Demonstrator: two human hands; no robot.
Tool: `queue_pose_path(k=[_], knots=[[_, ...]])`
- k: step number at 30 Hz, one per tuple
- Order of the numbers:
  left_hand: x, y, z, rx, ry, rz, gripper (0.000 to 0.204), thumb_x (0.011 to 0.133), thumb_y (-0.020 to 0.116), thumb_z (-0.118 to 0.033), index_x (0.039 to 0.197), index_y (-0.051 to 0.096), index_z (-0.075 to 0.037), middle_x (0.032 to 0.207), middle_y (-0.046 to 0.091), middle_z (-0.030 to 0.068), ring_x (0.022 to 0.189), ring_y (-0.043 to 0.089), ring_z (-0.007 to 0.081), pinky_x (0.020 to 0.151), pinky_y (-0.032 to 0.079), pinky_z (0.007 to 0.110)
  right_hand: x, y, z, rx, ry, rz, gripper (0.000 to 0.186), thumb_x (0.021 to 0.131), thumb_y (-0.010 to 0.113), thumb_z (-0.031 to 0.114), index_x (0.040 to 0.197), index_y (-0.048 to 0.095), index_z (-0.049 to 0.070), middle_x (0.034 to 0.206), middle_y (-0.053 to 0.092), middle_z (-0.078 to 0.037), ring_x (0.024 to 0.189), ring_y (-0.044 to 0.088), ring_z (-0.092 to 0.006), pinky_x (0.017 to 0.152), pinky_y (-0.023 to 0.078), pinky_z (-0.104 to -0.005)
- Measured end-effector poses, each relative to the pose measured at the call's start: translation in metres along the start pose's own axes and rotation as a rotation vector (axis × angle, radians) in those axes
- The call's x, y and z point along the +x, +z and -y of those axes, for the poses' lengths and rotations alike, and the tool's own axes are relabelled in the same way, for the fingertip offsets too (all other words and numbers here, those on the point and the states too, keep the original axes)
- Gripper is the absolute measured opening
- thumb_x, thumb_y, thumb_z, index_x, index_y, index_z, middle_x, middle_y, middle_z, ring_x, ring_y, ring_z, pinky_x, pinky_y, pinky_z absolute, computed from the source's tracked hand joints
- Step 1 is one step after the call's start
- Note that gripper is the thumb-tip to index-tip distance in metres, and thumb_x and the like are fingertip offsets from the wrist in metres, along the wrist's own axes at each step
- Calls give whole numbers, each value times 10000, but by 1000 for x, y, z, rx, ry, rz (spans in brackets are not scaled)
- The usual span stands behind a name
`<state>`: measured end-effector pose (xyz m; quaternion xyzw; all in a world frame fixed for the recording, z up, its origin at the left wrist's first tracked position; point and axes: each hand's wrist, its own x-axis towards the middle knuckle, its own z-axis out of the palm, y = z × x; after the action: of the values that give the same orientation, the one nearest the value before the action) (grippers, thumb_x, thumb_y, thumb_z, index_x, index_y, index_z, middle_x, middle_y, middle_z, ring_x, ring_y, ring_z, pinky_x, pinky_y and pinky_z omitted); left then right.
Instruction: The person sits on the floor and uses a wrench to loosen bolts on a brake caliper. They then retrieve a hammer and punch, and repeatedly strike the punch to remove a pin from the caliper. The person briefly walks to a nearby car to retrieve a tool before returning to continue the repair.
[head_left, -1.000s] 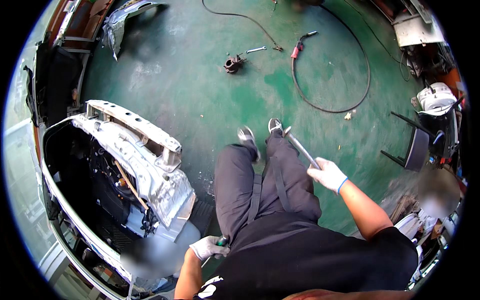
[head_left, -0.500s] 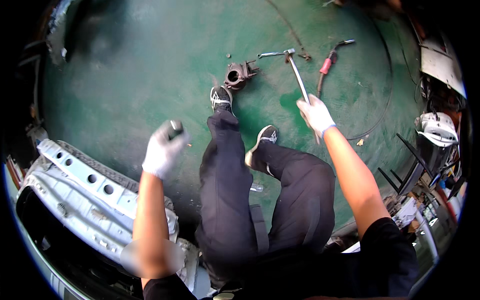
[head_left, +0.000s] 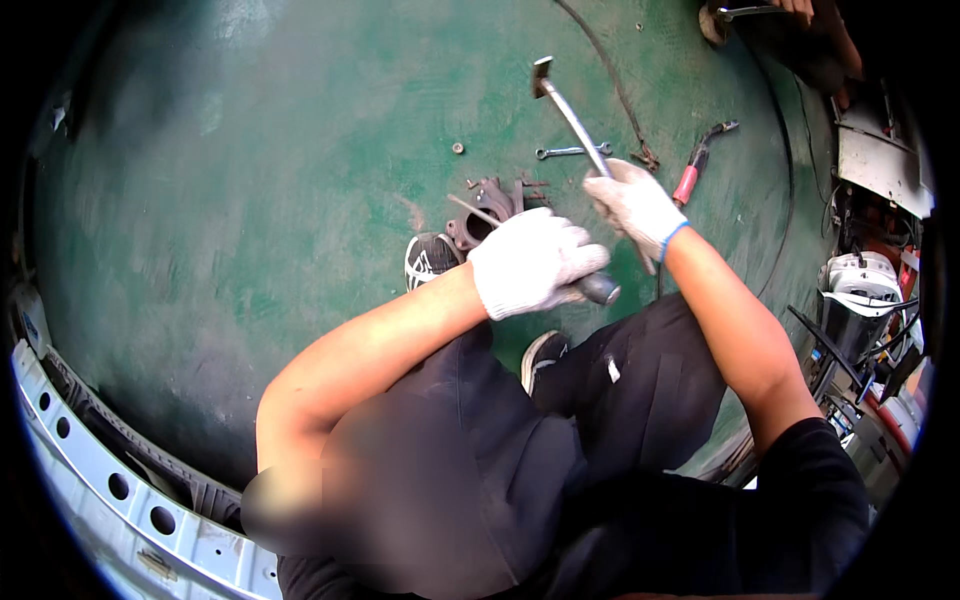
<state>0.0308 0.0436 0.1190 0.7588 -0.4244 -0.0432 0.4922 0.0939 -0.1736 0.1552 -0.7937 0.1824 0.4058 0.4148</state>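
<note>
My left hand (head_left: 540, 262), in a white work glove, is closed round a screwdriver. Its thin shaft points up and left over a rusty metal casting (head_left: 503, 200), and the dark handle end (head_left: 600, 289) sticks out below my fingers. Whether the tip touches the casting I cannot tell. My right hand (head_left: 635, 205), gloved too, grips a hammer (head_left: 572, 122) by its metal shaft, head raised up and left. The casting sits on the green floor beside my shoe (head_left: 430, 260), partly hidden by my left hand.
A wrench (head_left: 572, 152) and a small round metal piece (head_left: 458, 149) lie beyond the casting. The red-handled welding torch (head_left: 688, 180) is to the right, with a dark cable. At top right is another person's hand (head_left: 797, 8). A pale metal car panel (head_left: 90, 470) stands at lower left.
My left hand has moved right and in over the casting with the screwdriver. My right hand has lifted the hammer, its head shifting up and left. I have bent lower over the floor.
</note>
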Motion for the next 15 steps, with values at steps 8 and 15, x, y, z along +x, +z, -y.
queue_pose_path(k=[8,15], knots=[[27,53,-7,37,-27,129,345,803,807,-318,1044,643,-134,906,676,89,886,700,326,772,524,462,-110,-18,-35,548,-90,-207,165,1023,641,198,1097,595,58,686,508,10,491,443,-91,462,379,-274],[23,-3,29,170,-595,71,290,792,789,-167,1081,766,-186,1086,717,113,953,724,371,815,594,477,-99,-24,-54,550,97,-140,175,1014,660,214,1094,610,67,718,538,13,526,468,-87,473,388,-265]])
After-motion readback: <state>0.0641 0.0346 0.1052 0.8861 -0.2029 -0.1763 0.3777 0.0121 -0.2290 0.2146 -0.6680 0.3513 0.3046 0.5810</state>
